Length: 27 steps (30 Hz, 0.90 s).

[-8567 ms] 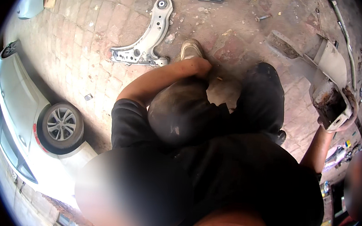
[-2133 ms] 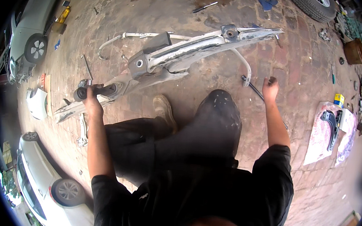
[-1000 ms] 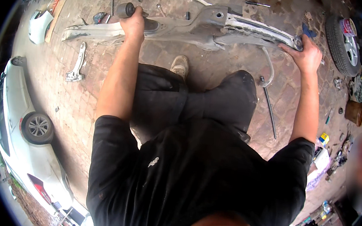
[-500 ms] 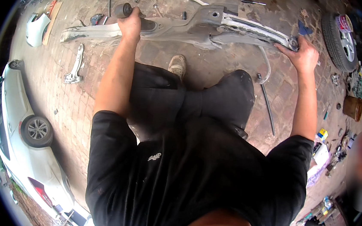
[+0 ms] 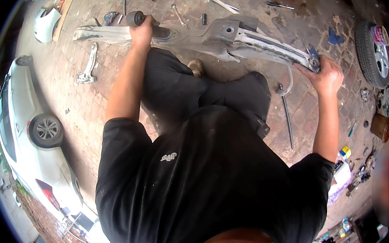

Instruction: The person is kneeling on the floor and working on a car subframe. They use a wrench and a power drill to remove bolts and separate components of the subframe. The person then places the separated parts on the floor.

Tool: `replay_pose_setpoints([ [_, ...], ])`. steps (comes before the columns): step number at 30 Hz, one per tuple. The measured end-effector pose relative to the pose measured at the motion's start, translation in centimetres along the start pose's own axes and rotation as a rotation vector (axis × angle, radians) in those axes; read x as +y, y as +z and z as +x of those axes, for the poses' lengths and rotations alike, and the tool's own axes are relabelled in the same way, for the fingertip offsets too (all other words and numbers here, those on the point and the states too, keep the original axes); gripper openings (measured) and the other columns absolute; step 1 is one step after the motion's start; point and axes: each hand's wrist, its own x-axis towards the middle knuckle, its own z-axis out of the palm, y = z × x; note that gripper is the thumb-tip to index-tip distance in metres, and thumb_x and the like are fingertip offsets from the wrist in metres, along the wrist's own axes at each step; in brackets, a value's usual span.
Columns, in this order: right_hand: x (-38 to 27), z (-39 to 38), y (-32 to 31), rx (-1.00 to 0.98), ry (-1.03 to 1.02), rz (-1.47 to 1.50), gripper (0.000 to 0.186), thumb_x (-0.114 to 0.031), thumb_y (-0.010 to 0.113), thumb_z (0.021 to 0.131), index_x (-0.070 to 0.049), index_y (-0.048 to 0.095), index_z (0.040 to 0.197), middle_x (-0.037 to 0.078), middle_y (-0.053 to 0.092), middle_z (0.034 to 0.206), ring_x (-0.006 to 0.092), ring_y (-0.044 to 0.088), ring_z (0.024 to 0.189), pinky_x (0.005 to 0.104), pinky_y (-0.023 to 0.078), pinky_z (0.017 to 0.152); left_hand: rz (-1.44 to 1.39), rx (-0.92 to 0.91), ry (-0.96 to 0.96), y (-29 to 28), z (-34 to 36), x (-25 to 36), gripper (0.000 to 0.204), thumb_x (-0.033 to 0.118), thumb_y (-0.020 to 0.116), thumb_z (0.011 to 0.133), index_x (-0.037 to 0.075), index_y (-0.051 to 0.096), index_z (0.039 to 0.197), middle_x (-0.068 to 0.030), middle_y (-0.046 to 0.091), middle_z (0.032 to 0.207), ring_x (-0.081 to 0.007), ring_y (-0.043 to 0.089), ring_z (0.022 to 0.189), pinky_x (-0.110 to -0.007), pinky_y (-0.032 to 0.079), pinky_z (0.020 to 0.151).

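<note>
- Head view: a long grey-and-white metal beam with worn paint [image 5: 197, 39] spans both hands in front of the person's legs; whether it touches the brick floor [image 5: 92, 96] cannot be told.
- Left hand [image 5: 142, 32]: closed beside the black cylindrical bushing [image 5: 135, 18] near the beam's left end, its fingertips mostly hidden.
- Right hand [image 5: 326, 77]: gripping the beam's right end, thumb along the near side, fingers mostly out of sight.
- Possible trouble: the beam is long and uneven, so one weak grip could make it roll or dip; the beige shoe [image 5: 195, 68] is close by and might be struck.
- Another hazard: the curved pale metal rod [image 5: 288, 83] lies near the right half and could snag it; the long dark steel bar [image 5: 287, 120] might roll underfoot.
- Containers: a pink-and-white round tub [image 5: 380, 35] is at the silver-spoked wheel [image 5: 381, 64]; a rusty brown box [image 5: 381, 127] and a small yellow box [image 5: 345, 152] are further right. The contents of all three cannot be made out.
</note>
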Motion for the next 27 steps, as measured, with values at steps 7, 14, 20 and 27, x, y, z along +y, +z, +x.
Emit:
replay_pose_setpoints([
  [7,1.3,-2.5,1.6,-0.122,0.018,0.024,0.056,-0.052,0.089,0.054,-0.009,0.069,0.082,0.003,0.064,0.066,0.0231,0.063,0.06,0.0333,0.052,0.062,0.144,-0.064,-0.019,-2.5,2.4,-2.7,0.012,0.007,0.057,0.083,-0.004,0.064,0.083,-0.0134,0.068,0.08,-0.0236,0.066,0.077,-0.035,0.052,0.074],
  [14,1.7,1.6,0.8,-0.123,0.025,0.104,0.059,-0.058,0.088,0.052,-0.008,0.067,0.075,0.0,0.062,0.063,0.019,0.062,0.057,0.0302,0.052,0.062,0.139,-0.006,-0.026,0.5,1.5,-0.6,0.02,0.011,0.053,0.086,-0.004,0.067,0.085,-0.0139,0.068,0.086,-0.024,0.065,0.084,-0.033,0.051,0.082],
  [20,1.7,0.7,1.1,-0.063,0.014,0.078,0.06,-0.059,0.088,0.051,-0.009,0.068,0.076,-0.001,0.063,0.064,0.0183,0.063,0.057,0.0296,0.051,0.062,0.055,-0.066,0.029,0.0,2.0,-1.8,0.016,0.007,0.055,0.081,-0.005,0.064,0.08,-0.0139,0.068,0.075,-0.0233,0.066,0.072,-0.036,0.053,0.075],
  [27,1.5,-0.8,0.8,-0.086,0.029,0.092,0.058,-0.057,0.089,0.052,-0.008,0.067,0.074,0.0,0.058,0.06,0.0184,0.061,0.057,0.0301,0.051,0.061,0.093,-0.021,0.08,0.2,1.8,-1.9,0.017,0.007,0.054,0.08,-0.006,0.064,0.075,-0.0152,0.067,0.071,-0.0245,0.066,0.071,-0.036,0.054,0.072],
])
